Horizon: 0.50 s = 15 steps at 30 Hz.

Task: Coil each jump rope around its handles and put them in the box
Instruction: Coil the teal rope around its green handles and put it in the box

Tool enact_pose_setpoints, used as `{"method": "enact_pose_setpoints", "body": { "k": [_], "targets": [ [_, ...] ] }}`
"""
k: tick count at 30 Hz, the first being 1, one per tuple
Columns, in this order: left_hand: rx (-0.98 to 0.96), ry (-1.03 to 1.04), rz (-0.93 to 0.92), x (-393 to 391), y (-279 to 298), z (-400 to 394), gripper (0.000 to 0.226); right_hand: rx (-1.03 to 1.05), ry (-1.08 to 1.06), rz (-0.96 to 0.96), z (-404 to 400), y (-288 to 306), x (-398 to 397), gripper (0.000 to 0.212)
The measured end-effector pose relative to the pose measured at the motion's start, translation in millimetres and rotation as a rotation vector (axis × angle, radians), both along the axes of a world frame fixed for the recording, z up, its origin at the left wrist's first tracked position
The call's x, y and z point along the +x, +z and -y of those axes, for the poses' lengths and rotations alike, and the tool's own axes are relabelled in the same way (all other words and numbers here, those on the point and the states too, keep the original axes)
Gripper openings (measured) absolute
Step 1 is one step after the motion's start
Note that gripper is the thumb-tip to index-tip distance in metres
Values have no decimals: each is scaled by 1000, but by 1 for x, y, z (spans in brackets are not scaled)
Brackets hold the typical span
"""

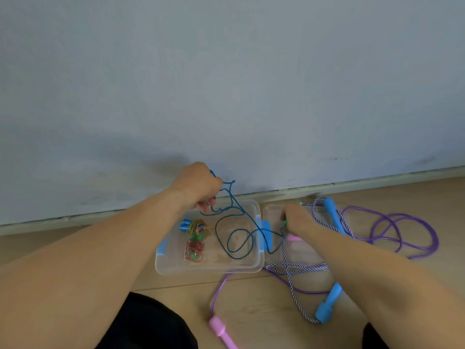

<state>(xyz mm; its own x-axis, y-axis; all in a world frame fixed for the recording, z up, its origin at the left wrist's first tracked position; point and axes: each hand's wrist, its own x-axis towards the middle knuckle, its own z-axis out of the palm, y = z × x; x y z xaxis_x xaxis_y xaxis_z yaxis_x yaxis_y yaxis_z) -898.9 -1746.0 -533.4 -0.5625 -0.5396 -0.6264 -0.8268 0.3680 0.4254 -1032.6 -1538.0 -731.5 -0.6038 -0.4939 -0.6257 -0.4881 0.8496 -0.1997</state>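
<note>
A clear plastic box (161, 267) with blue latches sits on the wood floor. Inside lie two coiled ropes: a yellow one with blue handles (195, 226) and a reddish one with green handles (194, 249). My left hand (198, 187) is raised over the box's far side, shut on a thin blue rope (236, 238) that loops down into the box. My right hand (298, 219) grips that rope's green handles over the lid (302, 253). A striped rope with blue handles (329, 302) and a purple rope with pink handles (221, 328) lie uncoiled on the floor.
The clear lid lies just right of the box. A grey wall with a skirting board (75, 219) runs close behind. Purple rope loops (402, 233) spread at the right. My knees in black fabric (151, 323) sit at the bottom.
</note>
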Motion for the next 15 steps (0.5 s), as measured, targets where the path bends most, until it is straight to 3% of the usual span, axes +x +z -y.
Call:
{"method": "enact_pose_setpoints", "body": {
  "k": [5, 9, 12, 15],
  "targets": [
    [2, -56, -93, 1, 18, -13, 25, -142, -170, -92, -11, 105, -33, 40],
    [51, -127, -336, -1, 51, -42, 29, -370, -316, -225, -35, 224, -60, 42],
    [251, -163, -586, 2, 88, -77, 28, -701, -482, -305, -54, 315, -63, 42],
    [451, -176, -784, 10, 122, -104, 28, -1150, -607, -199, -68, 385, -50, 41]
  ]
}}
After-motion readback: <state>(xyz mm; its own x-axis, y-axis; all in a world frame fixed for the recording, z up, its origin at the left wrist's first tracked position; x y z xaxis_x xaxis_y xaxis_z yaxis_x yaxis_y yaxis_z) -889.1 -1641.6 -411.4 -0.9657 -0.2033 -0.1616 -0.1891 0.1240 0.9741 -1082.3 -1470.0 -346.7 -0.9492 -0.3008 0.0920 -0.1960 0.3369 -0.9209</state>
